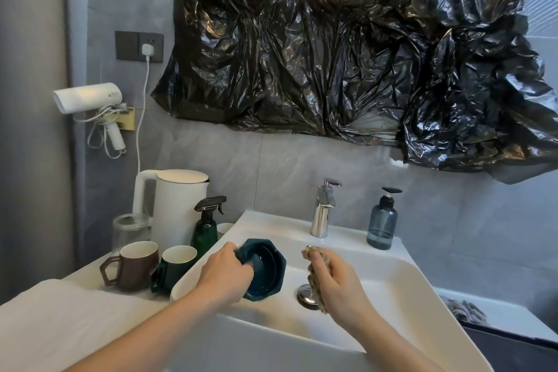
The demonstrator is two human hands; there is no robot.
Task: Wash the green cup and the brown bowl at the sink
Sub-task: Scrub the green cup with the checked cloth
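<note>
My left hand (225, 275) grips a dark green octagonal cup (267, 270) by its rim and tilts it over the white sink (395, 269), its wet inside facing me. My right hand (336, 284) holds a beige woven scrubber (315, 291) upright just right of the cup, apart from it, above the metal drain plug (304, 294). A brown mug (133, 269) and a green mug (178, 263), both white inside, stand on the counter to the left of the sink. I see no brown bowl.
The chrome faucet (323, 214) stands behind the basin, with no water visible. A blue soap bottle (382, 223) sits on the rim to the right. A white kettle (178, 205), green spray bottle (205, 229) and glass (129, 229) crowd the left counter, beside a white towel (60, 320).
</note>
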